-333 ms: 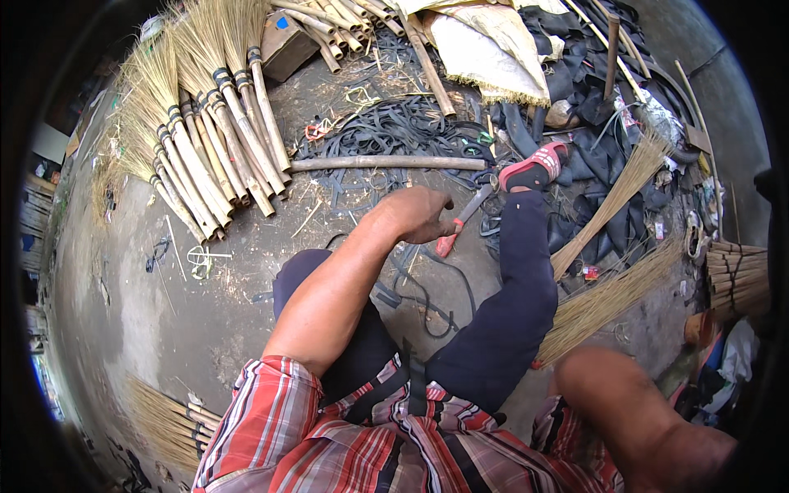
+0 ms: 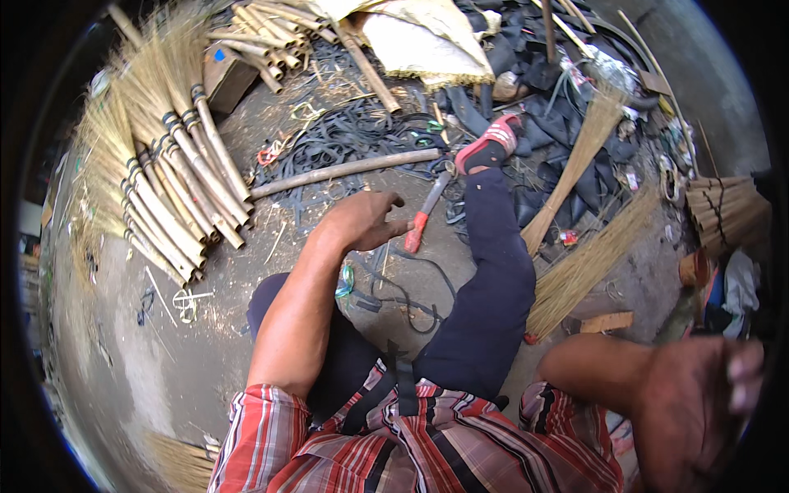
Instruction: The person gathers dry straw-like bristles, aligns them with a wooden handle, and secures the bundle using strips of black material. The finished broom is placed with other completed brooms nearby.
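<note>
My left hand (image 2: 366,220) hovers over the floor between my legs, thumb and fingers apart, with nothing seen in it. Just right of its thumb lies a knife with a red handle (image 2: 417,233) and a grey blade (image 2: 436,194), pointing toward my foot. Below the hand, dark rubber strips (image 2: 399,287) curl on the floor beside a small green bundle (image 2: 345,281). At the lower right is my right hand (image 2: 694,394), raised close to the view and blurred. Its fingertips bend at the picture's dark rim, and whatever they may hold is hidden.
Grass brooms (image 2: 168,177) with bamboo handles lie in a row at the left. A bamboo pole (image 2: 345,173) crosses before a heap of black strips (image 2: 353,131). Loose broom grass (image 2: 588,263) lies right of my leg, near a wooden block (image 2: 606,321) and a tied stick bundle (image 2: 723,212).
My right hand has come into sight at the lower right, where mostly the forearm showed. The whole scene has shifted left in the picture. My left hand stays near the knife handle.
</note>
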A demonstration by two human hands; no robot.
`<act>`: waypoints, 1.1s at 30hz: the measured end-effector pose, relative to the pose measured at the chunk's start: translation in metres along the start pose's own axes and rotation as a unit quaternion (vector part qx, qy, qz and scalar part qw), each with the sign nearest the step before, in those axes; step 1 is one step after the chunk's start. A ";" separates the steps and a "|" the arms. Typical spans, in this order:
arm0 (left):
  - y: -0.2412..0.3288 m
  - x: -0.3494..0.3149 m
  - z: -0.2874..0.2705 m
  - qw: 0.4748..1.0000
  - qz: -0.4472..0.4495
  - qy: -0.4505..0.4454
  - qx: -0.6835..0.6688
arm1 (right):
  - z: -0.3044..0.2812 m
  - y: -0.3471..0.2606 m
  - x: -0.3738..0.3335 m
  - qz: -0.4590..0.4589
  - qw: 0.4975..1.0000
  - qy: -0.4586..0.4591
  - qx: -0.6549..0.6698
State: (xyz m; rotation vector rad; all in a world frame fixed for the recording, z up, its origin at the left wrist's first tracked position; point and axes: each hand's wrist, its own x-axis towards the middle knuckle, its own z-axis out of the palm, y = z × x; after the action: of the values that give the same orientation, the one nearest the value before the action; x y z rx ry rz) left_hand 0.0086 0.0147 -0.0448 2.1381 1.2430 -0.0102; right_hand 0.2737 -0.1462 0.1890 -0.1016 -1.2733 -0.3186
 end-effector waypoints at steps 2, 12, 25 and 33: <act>0.000 -0.002 -0.002 1.000 -0.008 0.001 -0.004 | -0.036 0.010 -0.028 0.127 0.981 -0.149 -0.012; 0.025 -0.013 -0.015 1.000 -0.014 0.021 -0.016 | -0.155 -0.065 -0.271 0.564 0.568 -0.370 -0.472; 0.023 -0.013 -0.012 0.998 -0.056 0.015 -0.030 | -0.316 -0.092 -0.375 0.705 0.326 -0.024 -0.629; 0.025 -0.003 -0.007 0.997 -0.079 -0.009 0.004 | -0.397 -0.105 -0.391 0.796 0.149 -0.015 -0.586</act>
State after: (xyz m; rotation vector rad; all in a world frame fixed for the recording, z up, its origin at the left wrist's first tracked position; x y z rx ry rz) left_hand 0.0238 0.0076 -0.0252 2.0358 1.4008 -0.1032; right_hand 0.5095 -0.2752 -0.3100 -2.6397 0.0677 0.7314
